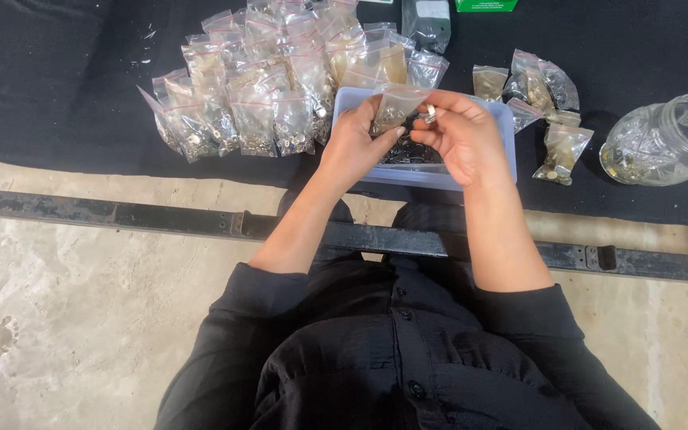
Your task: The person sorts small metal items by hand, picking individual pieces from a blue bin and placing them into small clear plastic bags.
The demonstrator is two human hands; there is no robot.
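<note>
Left hand (353,142) pinches a small clear bag (396,106) above the pale blue tray (506,151); right hand (462,137), also over the tray, pinches a small metal piece (430,114) at the bag's mouth. Left of the tray lies a heap of filled bags (256,87); right of it, loose bags (539,103) and a glass jar (662,139), all on the black bench (49,80).
</note>
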